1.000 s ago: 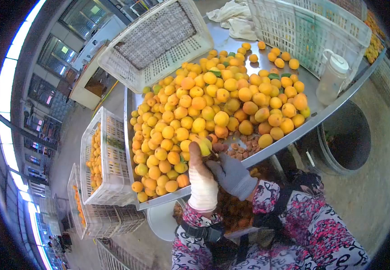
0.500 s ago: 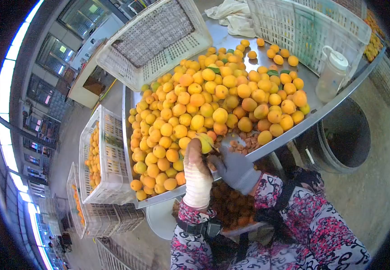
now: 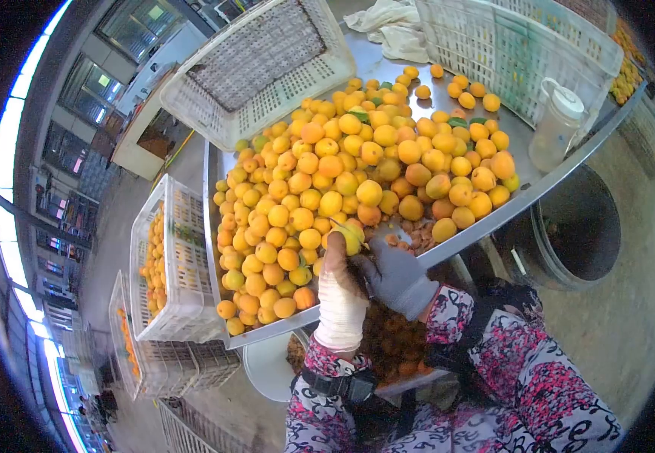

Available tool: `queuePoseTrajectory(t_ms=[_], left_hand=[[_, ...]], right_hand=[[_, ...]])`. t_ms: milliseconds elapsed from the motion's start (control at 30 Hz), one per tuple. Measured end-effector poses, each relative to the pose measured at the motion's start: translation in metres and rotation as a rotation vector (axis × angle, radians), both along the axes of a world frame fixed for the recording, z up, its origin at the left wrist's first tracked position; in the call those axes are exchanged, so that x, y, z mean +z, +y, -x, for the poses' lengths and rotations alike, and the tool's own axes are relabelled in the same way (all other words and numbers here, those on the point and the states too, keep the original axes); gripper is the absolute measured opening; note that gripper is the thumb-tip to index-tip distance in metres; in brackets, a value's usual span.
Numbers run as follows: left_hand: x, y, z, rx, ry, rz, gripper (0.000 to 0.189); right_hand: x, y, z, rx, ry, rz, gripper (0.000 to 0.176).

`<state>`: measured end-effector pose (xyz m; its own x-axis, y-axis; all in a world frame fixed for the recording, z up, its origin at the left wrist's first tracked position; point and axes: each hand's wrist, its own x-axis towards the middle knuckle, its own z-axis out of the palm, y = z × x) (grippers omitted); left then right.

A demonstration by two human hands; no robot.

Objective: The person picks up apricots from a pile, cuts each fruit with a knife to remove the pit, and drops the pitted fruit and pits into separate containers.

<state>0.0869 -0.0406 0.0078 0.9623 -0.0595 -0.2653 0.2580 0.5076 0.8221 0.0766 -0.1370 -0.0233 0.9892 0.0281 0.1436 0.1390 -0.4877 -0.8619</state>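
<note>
My left hand [image 3: 339, 291], in a whitish glove with dark fingertips, grips a yellow-green apricot [image 3: 352, 237] near the tray's front edge. My right hand [image 3: 399, 279], in a grey glove, is up against that fruit with its fingers curled in. A thin pointed sliver shows by the fruit's top; what the right fingers hold is hidden. Beyond both hands, a large heap of apricots [image 3: 320, 174] covers the metal tray [image 3: 524, 208]. Small brown pits [image 3: 418, 235] lie in a patch just past the right hand.
A tilted white crate [image 3: 267, 83] stands at the back left, another crate [image 3: 524, 60] at the back right beside a plastic bottle [image 3: 557, 124]. Crates of apricots [image 3: 184, 302] are stacked left. A dark bin [image 3: 580, 226] is at right, a white bucket [image 3: 267, 370] below the tray.
Both hands have shifted slightly to the right, and the apricot has moved with the left hand. The right hand's fingers remain close against the fruit.
</note>
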Motion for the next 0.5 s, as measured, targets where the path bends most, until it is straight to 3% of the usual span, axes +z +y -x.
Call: queuePoseTrajectory(t_ms=[33,100,233,367,433,467,500], left_hand=[[-0.004,0.004,0.000,-0.002,0.003,-0.002,0.031],[-0.016,0.019,-0.005,-0.085,-0.262,-0.503,0.044],[-0.031,0.027,-0.016,-0.015,-0.297,-0.505,0.046],[-0.044,0.017,-0.014,0.181,-0.507,-0.797,0.043],[-0.042,0.019,-0.012,0.227,-0.560,-0.871,0.042],[-0.036,0.023,-0.008,0.150,-0.641,-1.033,0.031],[-0.031,0.026,-0.006,0.070,-0.723,-1.195,0.046]], right_hand=[[0.001,0.000,0.001,-0.007,0.000,0.056,0.036],[0.003,-0.006,-0.003,0.018,0.004,0.109,0.036],[0.008,-0.008,-0.001,0.076,-0.039,0.216,0.036],[0.009,-0.001,0.001,0.093,0.046,0.189,0.036],[-0.004,0.004,-0.003,0.048,0.009,-0.117,0.039],[-0.004,0.002,-0.005,0.047,0.011,-0.118,0.039],[-0.002,-0.003,-0.009,0.058,0.026,-0.147,0.040]])
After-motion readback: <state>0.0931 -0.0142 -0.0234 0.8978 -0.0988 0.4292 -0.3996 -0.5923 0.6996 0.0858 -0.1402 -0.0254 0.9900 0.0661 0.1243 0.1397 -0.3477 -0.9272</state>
